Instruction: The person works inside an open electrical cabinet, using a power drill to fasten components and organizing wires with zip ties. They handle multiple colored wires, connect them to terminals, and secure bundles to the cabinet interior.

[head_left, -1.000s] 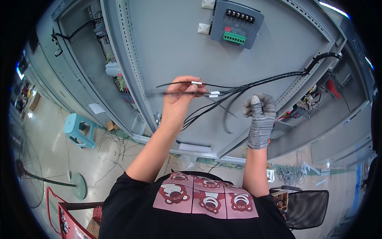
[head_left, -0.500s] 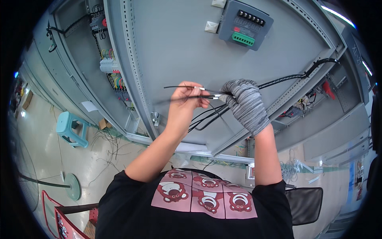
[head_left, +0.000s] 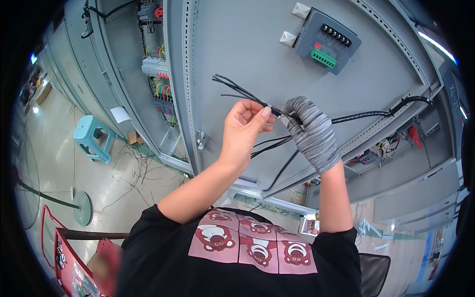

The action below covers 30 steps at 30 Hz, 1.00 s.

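At the far left we see a fan (head_left: 83, 208) on its round green foot, with a red cart (head_left: 74, 257) below it. A blue stool (head_left: 90, 129) stands just above, and right of it wire scraps (head_left: 141, 169) lie strewn over the floor (head_left: 116, 215). Next come breakers (head_left: 155, 67) inside an open cabinet (head_left: 123, 44).

In the middle, before a grey panel (head_left: 247, 49), our bare left hand (head_left: 240, 133) pinches the black wires (head_left: 236, 88) between thumb and forefinger, those two closed together, the other fingers loosely curled. The wires' free ends fan out up and to the left, past our fingertips. Just beside it, our right hand (head_left: 311, 133), in a grey glove, has its fingers folded in around the same wires; we cannot tell how tightly. More black strands hang below, between our hands and under the glove.

On the panel, up and to the right, we see a meter (head_left: 329, 42) with a green terminal block (head_left: 323, 58). A wrapped bundle (head_left: 361, 117) runs from behind the glove to the panel's right edge. A dark chair (head_left: 374, 273) shows at the lower right.
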Each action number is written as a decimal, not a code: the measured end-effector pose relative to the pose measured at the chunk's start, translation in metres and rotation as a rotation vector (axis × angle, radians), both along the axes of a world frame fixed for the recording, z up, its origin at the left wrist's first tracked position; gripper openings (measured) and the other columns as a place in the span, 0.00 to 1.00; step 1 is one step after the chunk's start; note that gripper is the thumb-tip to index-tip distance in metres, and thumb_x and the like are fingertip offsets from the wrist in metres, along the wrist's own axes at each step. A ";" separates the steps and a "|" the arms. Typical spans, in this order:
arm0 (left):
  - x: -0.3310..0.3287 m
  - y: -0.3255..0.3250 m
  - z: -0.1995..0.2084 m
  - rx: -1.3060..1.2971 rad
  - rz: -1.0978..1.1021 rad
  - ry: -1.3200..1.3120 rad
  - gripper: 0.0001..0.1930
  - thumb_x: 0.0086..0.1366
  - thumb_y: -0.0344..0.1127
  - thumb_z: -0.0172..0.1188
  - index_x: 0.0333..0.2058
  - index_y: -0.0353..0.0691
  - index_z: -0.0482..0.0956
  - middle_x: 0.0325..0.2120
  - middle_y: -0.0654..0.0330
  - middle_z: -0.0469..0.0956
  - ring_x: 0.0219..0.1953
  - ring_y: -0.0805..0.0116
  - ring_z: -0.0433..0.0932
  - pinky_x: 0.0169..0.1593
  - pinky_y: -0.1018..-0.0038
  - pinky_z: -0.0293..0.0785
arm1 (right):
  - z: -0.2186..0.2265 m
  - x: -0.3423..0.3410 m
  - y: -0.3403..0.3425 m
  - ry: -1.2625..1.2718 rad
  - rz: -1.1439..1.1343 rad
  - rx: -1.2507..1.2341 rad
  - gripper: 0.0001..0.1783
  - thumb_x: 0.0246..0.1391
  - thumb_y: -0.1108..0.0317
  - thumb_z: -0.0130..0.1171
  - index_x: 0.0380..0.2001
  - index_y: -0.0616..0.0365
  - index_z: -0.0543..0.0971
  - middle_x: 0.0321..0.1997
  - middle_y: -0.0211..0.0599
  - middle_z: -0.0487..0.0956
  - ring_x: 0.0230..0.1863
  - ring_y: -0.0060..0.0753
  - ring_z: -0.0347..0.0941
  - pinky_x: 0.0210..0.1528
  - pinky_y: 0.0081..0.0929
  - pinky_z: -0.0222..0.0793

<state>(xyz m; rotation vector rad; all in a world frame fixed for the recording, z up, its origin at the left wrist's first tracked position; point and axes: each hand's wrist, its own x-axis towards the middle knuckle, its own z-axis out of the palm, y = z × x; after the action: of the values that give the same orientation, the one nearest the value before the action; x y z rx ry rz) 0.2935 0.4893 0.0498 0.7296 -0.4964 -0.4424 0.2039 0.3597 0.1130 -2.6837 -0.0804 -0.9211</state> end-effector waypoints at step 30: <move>0.028 0.000 0.039 -0.010 0.153 -0.145 0.04 0.66 0.31 0.56 0.36 0.37 0.73 0.28 0.63 0.75 0.27 0.78 0.73 0.31 0.79 0.70 | 0.051 -0.023 0.006 0.148 0.085 -0.226 0.08 0.54 0.67 0.56 0.31 0.61 0.77 0.26 0.48 0.77 0.32 0.52 0.75 0.37 0.43 0.70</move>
<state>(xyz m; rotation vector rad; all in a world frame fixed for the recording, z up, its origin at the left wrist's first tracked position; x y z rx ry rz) 0.3218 0.4896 0.0885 0.7876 -0.5737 -0.2455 0.1811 0.3653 0.1641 -2.9207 -0.2788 -0.7240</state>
